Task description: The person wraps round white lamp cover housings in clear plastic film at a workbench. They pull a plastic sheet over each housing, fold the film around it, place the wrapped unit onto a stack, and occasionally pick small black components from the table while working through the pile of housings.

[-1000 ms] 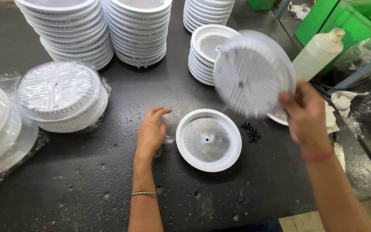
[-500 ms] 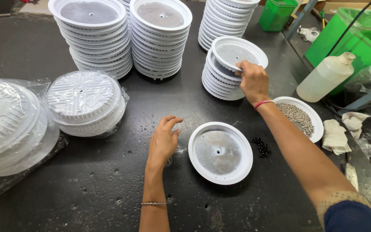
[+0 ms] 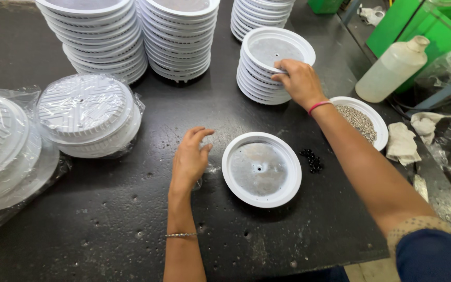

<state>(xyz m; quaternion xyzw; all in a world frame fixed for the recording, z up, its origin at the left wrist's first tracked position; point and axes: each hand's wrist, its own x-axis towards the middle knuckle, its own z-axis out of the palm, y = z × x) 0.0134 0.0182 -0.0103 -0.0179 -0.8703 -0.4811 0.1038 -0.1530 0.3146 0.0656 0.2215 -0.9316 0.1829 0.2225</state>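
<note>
A single white round plastic dish (image 3: 262, 169) with a small centre hole lies face up on the dark table (image 3: 105, 224). My left hand (image 3: 189, 159) rests flat on the table just left of it, fingers apart and holding nothing. My right hand (image 3: 301, 81) reaches to a short stack of the same white dishes (image 3: 267, 68) further back. Its fingers curl over the near right rim of the top dish.
Tall stacks of white dishes (image 3: 178, 36) stand at the back. Plastic-wrapped stacks (image 3: 87, 112) sit at the left. A white bowl of small metal pieces (image 3: 377, 125), a cluster of black beads (image 3: 311, 159), a plastic bottle (image 3: 392, 68), a cloth (image 3: 400, 141) and green crates (image 3: 424, 26) are at the right.
A second ago my right hand held a ribbed white disc up in the air. It has since gone down to the short stack and now grips the top dish's rim. My left hand barely moved.
</note>
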